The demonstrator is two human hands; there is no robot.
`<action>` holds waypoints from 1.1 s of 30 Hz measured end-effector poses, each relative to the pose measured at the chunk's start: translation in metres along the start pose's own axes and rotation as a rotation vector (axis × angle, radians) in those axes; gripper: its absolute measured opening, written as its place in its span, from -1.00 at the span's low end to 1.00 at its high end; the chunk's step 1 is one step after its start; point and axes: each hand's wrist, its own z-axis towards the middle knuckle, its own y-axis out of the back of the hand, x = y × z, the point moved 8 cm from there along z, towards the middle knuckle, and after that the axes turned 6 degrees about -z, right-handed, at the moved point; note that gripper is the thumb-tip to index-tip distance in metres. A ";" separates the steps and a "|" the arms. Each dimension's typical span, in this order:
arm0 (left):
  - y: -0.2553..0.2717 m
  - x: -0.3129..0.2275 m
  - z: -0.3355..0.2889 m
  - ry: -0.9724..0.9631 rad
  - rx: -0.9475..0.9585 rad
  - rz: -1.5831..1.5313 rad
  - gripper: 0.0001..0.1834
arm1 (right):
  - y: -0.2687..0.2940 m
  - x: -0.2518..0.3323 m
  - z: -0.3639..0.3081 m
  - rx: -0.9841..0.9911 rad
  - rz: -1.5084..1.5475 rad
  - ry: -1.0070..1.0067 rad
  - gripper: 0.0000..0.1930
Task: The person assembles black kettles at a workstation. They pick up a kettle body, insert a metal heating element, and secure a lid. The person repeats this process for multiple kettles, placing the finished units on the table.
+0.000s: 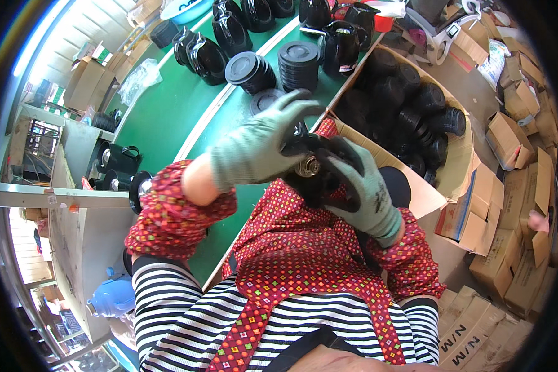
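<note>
Both my hands wear pale green knitted gloves with dark palms. Between them, in front of my chest, is a black part with a round metal fitting facing up. My left hand curls over its left and far side, fingers bent. From the right, my right hand grips the same part with thumb and fingers wrapped round it. Much of the part hides behind the gloves, so its exact kind is unclear. Just beyond my left hand, stacks of round black discs stand on the green bench.
Several glossy black jugs with handles stand farther along the bench. An open cardboard box full of round black parts is at my right. More cartons pile up beyond it. A blue bottle is at lower left.
</note>
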 end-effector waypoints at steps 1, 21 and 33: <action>0.008 -0.005 -0.003 -0.024 0.020 -0.027 -0.16 | 0.001 -0.006 -0.005 0.033 -0.024 -0.048 -0.06; -0.044 0.000 -0.013 -0.325 0.098 0.305 -0.36 | 0.008 0.001 0.002 0.196 -0.368 -0.075 -0.28; -0.096 0.022 -0.071 0.056 -0.069 -0.544 -0.18 | 0.028 -0.137 -0.135 -0.596 0.866 -0.843 -0.50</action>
